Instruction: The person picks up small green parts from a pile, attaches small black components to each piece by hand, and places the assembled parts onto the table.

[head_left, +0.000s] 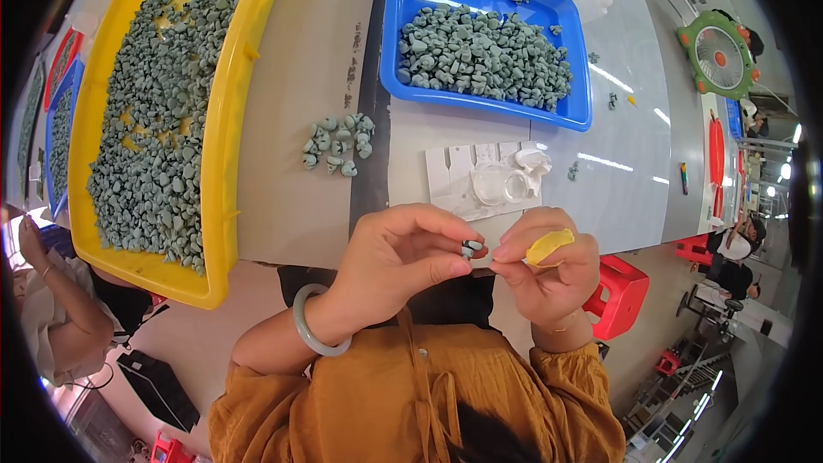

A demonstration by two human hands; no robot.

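Observation:
My left hand (399, 257), a pale bangle on its wrist, pinches a small grey-green moulded piece (470, 246) with black on it between thumb and fingertips. Close by on the right, my right hand (553, 270) has thumb and fingers pressed together, the tips pointing at that piece. Against its fingers is a thin yellow piece (549, 246); I cannot tell if it is held or worn. Anything in the fingertips is too small to make out. Beyond the hands lies a white slotted sheet (454, 184) bearing a clear round dish (490, 184) and crumpled white tissue (533, 163).
A yellow tray (225, 137) at left and a blue tray (493, 110) at the back hold heaps of grey-green pieces. A small cluster of pieces (339, 141) sits on the table between them. A green fan (718, 56) and red stool (619, 296) are at right. Another person's arm (69, 291) shows at far left.

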